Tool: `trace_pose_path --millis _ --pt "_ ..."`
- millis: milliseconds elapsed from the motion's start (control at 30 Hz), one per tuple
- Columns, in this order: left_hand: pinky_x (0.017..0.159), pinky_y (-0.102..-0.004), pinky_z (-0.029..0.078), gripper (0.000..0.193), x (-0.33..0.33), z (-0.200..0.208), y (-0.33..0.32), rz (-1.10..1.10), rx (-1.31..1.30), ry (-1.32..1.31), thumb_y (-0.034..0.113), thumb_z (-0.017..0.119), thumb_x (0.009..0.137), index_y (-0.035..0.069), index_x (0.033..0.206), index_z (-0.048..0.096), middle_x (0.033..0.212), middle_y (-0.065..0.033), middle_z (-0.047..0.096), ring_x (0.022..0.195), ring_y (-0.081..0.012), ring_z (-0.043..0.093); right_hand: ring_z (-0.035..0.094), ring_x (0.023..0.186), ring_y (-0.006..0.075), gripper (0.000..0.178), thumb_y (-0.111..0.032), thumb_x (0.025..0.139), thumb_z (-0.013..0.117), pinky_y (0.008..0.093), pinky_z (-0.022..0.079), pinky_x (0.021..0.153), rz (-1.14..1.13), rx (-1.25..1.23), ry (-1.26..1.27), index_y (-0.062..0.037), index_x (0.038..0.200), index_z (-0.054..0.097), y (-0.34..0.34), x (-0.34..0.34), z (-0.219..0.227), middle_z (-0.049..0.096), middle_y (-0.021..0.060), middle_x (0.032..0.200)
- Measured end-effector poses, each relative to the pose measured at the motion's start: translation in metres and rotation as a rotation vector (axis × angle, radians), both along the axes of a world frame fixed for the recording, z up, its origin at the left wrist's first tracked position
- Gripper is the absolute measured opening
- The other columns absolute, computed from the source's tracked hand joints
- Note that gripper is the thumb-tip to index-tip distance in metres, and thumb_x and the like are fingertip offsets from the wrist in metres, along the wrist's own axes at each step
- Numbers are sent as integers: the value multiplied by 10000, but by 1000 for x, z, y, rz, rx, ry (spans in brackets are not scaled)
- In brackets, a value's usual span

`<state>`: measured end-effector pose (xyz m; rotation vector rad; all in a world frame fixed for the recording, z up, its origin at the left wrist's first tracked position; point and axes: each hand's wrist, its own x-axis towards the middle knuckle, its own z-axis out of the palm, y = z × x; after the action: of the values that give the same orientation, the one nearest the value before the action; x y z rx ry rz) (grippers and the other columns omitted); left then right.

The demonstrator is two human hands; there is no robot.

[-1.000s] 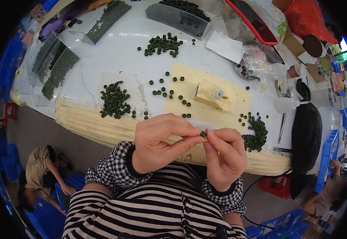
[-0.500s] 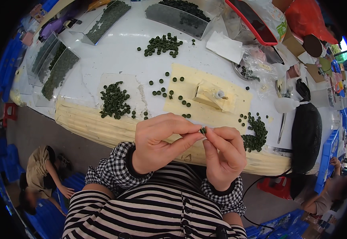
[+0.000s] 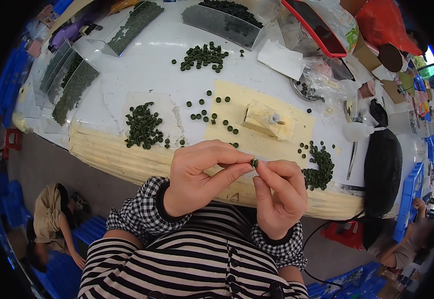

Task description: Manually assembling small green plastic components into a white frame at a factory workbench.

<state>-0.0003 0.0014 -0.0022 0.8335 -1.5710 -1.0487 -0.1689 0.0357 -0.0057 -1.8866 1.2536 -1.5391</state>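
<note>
Head view. Just below the frame's centre, the worker's left hand (image 3: 204,174) and right hand (image 3: 281,194) meet, fingertips narrowly pinching one green piece (image 3: 254,163). Left of centre lies a dark-green pile (image 3: 143,124); right of centre, a yellowish block (image 3: 260,125).

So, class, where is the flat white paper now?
In the head view, the flat white paper lies upper right of centre, just left of the red-edged dark device.
</note>
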Motion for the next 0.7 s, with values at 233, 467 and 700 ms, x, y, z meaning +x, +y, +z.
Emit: trace_pose_path --millis 233,467,700 --pt "734 -256 553 117 4 -1 3 -155 397 320 -9 642 905 -32 1013 681 921 -122 695 793 -158 679 603 843 214 340 48 750 743 289 485 710 -200 -25 190 -19 1083 718 -16 -18 18 638 107 960" --pt "736 -268 567 155 16 -3 -4 -439 834 766 113 606 964 -6 1061 630 931 -118 680 792 -152 671 559 837 237 199 -37 771 755 328 458 729 -256 -19 423 -14 957 687 -55 -27 32 581 95 902" --pt "727 -259 567 151 16 -7 -4 -468 877 801 103 610 960 -9 1059 631 932 -116 682 775 -149 669 568 823 215 142 -23 790 743 313 462 728 -241 -98 343 -8 921 691 -58 -23 30 595 91 888"
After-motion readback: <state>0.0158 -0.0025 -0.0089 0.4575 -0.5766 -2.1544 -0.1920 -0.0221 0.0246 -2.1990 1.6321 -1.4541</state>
